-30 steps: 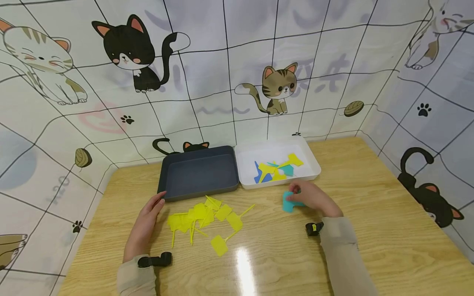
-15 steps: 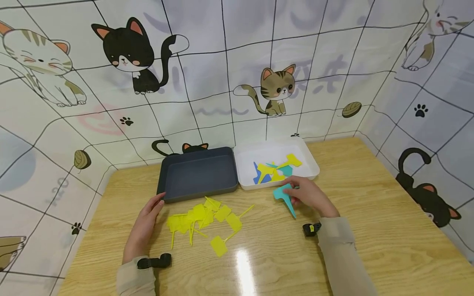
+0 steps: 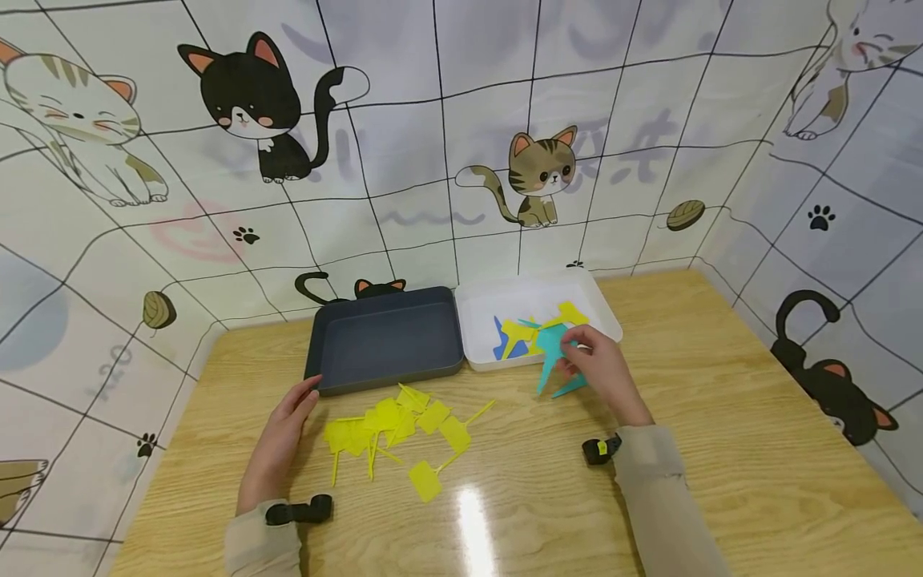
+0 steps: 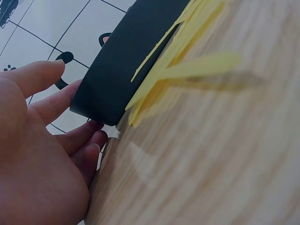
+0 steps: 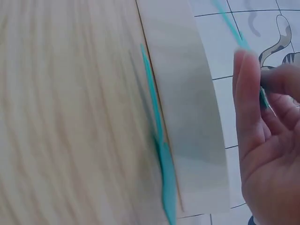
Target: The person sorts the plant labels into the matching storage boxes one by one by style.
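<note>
My right hand (image 3: 604,370) pinches a teal T-shaped plant label (image 3: 550,343) between thumb and fingers, over the front edge of the white tray (image 3: 485,304). Below it a second teal label (image 3: 571,386) lies on the table, along the tray's front wall in the right wrist view. Inside the white tray are yellow labels (image 3: 574,312), a blue one (image 3: 499,340) and some teal, partly covered by the held label. With relaxed fingers, my left hand (image 3: 283,429) touches the near left corner of the dark grey tray (image 3: 389,340).
A pile of yellow labels (image 3: 388,413) lies in front of the dark tray, close to the left hand. One yellow label (image 3: 425,481) lies nearer the front. Behind both trays stands a cat-patterned wall covering (image 3: 404,200).
My right hand has moved up and left with a teal label, from the table to the white tray's front edge. A second teal label now shows beneath it. The left hand stays put.
</note>
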`<state>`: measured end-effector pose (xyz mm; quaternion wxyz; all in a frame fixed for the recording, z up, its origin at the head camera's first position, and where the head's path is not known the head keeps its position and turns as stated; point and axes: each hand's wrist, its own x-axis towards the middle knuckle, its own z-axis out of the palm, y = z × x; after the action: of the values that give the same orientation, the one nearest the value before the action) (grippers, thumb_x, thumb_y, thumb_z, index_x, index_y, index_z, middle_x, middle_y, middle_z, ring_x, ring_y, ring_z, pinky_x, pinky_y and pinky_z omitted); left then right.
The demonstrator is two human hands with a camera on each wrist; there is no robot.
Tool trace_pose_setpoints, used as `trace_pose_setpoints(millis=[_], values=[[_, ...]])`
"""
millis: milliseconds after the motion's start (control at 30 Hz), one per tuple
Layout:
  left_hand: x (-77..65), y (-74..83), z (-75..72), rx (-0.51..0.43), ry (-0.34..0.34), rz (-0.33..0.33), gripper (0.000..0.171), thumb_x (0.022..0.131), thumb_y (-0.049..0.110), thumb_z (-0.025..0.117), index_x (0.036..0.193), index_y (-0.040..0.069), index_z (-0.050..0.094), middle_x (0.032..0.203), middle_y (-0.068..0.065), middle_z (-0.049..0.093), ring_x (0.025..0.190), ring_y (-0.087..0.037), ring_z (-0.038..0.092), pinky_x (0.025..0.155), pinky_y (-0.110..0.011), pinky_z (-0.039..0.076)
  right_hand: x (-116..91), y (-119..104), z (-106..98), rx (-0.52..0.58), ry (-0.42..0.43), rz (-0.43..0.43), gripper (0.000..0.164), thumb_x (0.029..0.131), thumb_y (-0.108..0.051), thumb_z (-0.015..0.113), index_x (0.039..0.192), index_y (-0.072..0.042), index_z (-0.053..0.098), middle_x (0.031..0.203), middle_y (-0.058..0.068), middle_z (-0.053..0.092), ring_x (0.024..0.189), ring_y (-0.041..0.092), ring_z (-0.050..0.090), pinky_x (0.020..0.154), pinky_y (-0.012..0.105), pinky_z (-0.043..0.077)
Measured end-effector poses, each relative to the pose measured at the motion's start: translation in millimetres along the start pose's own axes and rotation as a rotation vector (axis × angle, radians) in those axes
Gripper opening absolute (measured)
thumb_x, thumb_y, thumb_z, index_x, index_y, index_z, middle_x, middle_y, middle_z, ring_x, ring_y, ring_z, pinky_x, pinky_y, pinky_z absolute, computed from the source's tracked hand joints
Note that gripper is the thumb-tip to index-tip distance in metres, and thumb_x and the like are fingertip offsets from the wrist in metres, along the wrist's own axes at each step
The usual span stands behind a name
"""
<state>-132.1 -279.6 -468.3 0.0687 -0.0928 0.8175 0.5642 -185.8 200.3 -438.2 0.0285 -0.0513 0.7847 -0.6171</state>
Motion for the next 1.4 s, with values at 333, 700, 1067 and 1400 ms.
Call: trace_pose_setpoints(millis=[333, 700, 1067, 1400], values=[[0.3, -1.6, -0.7, -0.019, -0.010, 0.013, 0.050, 0.093, 0.043, 0.040, 0.139, 0.024, 0.032, 0.146, 0.001, 0.016, 0.133, -0.021, 0.012, 0.105, -0.048, 0.012, 11, 23, 2, 0.065, 0.203, -0.007, 0.036, 0.087, -0.032, 0.056, 0.115, -0.008, 0.058, 0.097, 0.018, 0.061, 0.082, 0.033, 0.060, 0.069, 0.043, 0.050], [-0.5, -1.6, -0.5, -0.011, -0.010, 0.019, 0.051, 0.093, 0.044, 0.040, 0.139, 0.025, 0.032, 0.146, 0.001, 0.017, 0.133, -0.021, 0.013, 0.105, -0.048, 0.013, 11, 24, 5, 0.090, 0.201, 0.034, 0.046, 0.089, -0.038, 0.051, 0.129, -0.015, 0.049, 0.095, 0.023, 0.061, 0.077, 0.028, 0.062, 0.065, 0.035, 0.051], [0.0, -3.1, -2.2, 0.010, -0.002, 0.017, 0.049, 0.092, 0.047, 0.040, 0.137, 0.029, 0.033, 0.146, 0.001, 0.019, 0.133, -0.022, 0.013, 0.104, -0.050, 0.013, 15, 17, 16, 0.157, 0.095, 0.052, 0.050, 0.091, -0.036, 0.049, 0.135, -0.013, 0.040, 0.112, 0.026, 0.051, 0.069, 0.019, 0.060, 0.063, 0.027, 0.051], [0.6, -3.7, -2.3, 0.015, -0.003, 0.009, 0.050, 0.092, 0.047, 0.040, 0.138, 0.028, 0.032, 0.146, -0.001, 0.018, 0.133, -0.023, 0.013, 0.104, -0.050, 0.012, 23, 12, 28, 0.204, 0.070, 0.016, 0.048, 0.092, -0.030, 0.049, 0.135, -0.012, 0.040, 0.116, 0.024, 0.049, 0.071, 0.027, 0.059, 0.063, 0.029, 0.051]])
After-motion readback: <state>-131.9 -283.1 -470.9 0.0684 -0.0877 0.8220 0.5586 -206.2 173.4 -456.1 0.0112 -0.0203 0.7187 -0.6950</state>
